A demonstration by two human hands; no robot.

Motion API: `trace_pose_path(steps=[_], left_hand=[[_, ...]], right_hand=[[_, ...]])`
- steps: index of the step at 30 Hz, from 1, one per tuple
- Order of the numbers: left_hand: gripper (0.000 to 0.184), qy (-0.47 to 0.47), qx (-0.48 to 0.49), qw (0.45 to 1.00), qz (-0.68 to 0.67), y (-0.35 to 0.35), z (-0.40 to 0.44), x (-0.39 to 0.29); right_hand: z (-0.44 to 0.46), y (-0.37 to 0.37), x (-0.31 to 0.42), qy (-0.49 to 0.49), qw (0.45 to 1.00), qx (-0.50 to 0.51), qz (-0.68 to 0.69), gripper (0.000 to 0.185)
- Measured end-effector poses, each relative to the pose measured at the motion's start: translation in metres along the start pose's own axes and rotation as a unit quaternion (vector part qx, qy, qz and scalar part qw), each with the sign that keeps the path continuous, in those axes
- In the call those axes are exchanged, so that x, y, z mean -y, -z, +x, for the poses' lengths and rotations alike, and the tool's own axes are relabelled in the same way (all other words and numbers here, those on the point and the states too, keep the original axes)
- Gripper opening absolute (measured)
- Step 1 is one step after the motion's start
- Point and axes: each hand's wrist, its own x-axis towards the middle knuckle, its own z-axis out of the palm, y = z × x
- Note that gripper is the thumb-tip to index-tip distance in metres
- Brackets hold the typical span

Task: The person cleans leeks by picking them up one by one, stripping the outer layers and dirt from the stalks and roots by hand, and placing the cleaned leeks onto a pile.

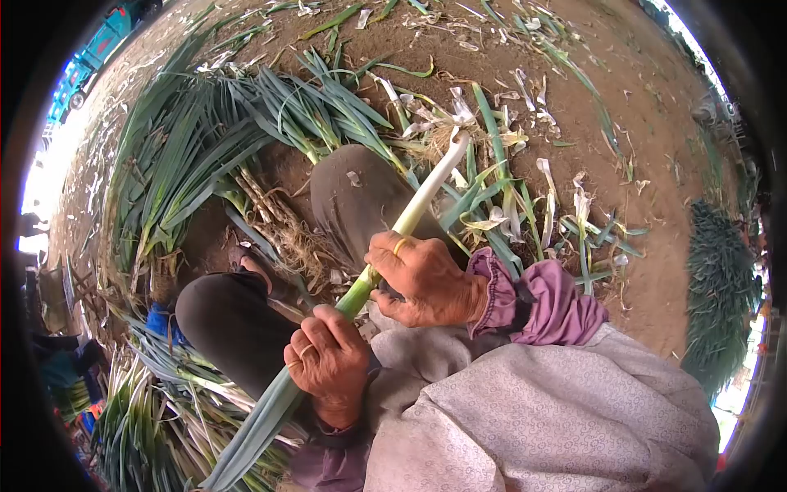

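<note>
A long green onion (426, 195) slants across my lap, its white root end up and to the right, its green leaves down to the left. My left hand (328, 361) is closed round the green part, with a ring on one finger. Further up the stalk, my right hand (422, 283) grips it where green turns pale, its thumb bent beneath. A dark bit shows by that thumb, but I cannot make out what it is. Stringy roots and pale scraps lie around the far tip.
Untrimmed green onions (197, 156) lie heaped ahead to the left. Another pile (147, 426) of them lies at lower left. Peeled leaves and skins (508, 205) litter the soil. A dark green heap (717, 287) stands far right, and a teal vehicle (94, 49) at upper left.
</note>
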Motion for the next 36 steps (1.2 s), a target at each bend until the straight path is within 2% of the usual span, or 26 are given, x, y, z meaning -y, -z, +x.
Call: trace_pose_path(steps=[4, 8, 11, 14, 20, 23, 26, 29, 33, 34, 36], left_hand=[[0.015, -0.001, -0.004, 1.000, 0.001, -0.004, -0.005, -0.002], [0.015, 0.010, 0.009, 1.000, -0.020, -0.004, -0.005, -0.001], [0.016, 0.019, 0.004, 0.999, -0.032, -0.004, -0.005, -0.001], [0.017, 0.015, -0.003, 0.999, -0.033, -0.003, -0.008, -0.003], [0.019, -0.019, 0.008, 0.999, -0.035, 0.007, -0.026, -0.013], [0.019, -0.013, 0.012, 0.999, -0.038, 0.010, -0.024, -0.015], [0.021, -0.023, 0.017, 0.998, -0.048, 0.014, -0.027, -0.014], [0.022, -0.023, 0.029, 0.998, -0.052, 0.016, -0.030, -0.016], [0.023, -0.026, 0.037, 0.998, -0.051, 0.016, -0.028, -0.018], [0.023, -0.035, 0.039, 0.998, -0.046, 0.016, -0.030, -0.019], [0.024, -0.050, 0.047, 0.997, -0.043, 0.017, -0.031, -0.022]], right_hand=[[0.002, -0.014, -0.007, 0.007, 0.998, -0.056, -0.027, 0.022], [0.001, -0.017, -0.016, -0.022, 0.990, -0.094, 0.103, 0.021], [0.006, -0.001, -0.005, 0.044, 0.997, -0.039, 0.046, 0.030], [0.003, -0.004, -0.006, 0.068, 0.997, -0.014, 0.013, 0.032], [-0.005, -0.009, -0.016, 0.134, 0.989, 0.016, -0.056, 0.017], [-0.002, -0.010, -0.018, 0.103, 0.991, 0.032, -0.080, 0.015], [-0.001, -0.014, -0.023, 0.099, 0.994, -0.049, -0.027, 0.013], [-0.005, -0.004, -0.025, 0.035, 0.990, -0.033, 0.129, 0.013], [-0.012, 0.011, -0.008, -0.029, 0.988, -0.055, 0.142, 0.014], [-0.010, 0.010, -0.006, 0.023, 0.992, -0.080, 0.093, 0.023], [-0.008, 0.012, 0.000, 0.042, 0.997, -0.037, 0.044, 0.029]])
